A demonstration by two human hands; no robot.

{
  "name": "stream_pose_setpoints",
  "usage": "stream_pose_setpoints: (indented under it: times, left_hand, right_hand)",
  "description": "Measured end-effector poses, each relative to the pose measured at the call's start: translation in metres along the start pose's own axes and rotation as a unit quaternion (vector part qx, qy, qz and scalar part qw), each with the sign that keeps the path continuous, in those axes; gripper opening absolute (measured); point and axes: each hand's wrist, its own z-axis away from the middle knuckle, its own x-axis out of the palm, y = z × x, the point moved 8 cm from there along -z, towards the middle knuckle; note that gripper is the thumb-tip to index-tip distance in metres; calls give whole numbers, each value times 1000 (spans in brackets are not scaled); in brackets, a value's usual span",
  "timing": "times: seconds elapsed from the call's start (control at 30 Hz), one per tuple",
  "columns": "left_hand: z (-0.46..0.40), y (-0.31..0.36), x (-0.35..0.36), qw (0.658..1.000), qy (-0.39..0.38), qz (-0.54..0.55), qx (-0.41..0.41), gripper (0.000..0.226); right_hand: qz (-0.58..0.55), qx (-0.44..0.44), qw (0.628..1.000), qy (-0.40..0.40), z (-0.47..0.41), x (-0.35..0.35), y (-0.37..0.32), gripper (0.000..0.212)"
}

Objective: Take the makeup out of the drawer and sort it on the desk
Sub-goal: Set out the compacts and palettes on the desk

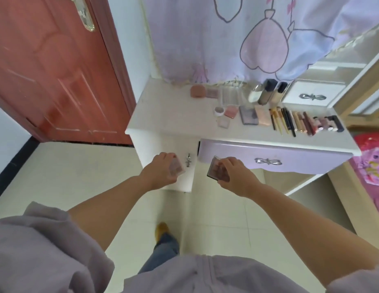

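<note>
My left hand (162, 169) grips a small pink compact (177, 167) in front of the white cabinet door (173, 149). My right hand (234, 175) holds a dark square palette (216, 171) just below the left end of the lilac drawer (269, 160), whose front shows a silver bow handle. On the white desk (173, 115) lie sorted makeup: compacts and palettes (248, 115), a row of brushes and pencils (283, 121), lipsticks (324, 123) and bottles (269, 92).
A red-brown door (53, 70) stands at the left. A curtain with pink bottle drawings (237, 39) hangs over the desk's back. A small white drawer box (311, 94) sits at the desk's right rear. My foot (162, 229) is on the pale tiled floor.
</note>
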Motion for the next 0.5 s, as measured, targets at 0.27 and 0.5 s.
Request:
stream_pose_setpoints:
  times: [0.27, 0.5]
  left_hand:
    - [-187, -28, -36, 997, -41, -39, 53, 61]
    - [-307, -36, -49, 991, -86, -67, 71, 62]
  right_hand:
    - [-27, 43, 999, 13, -177, -21, 27, 55]
    - [-26, 66, 997, -12, -289, -37, 45, 57]
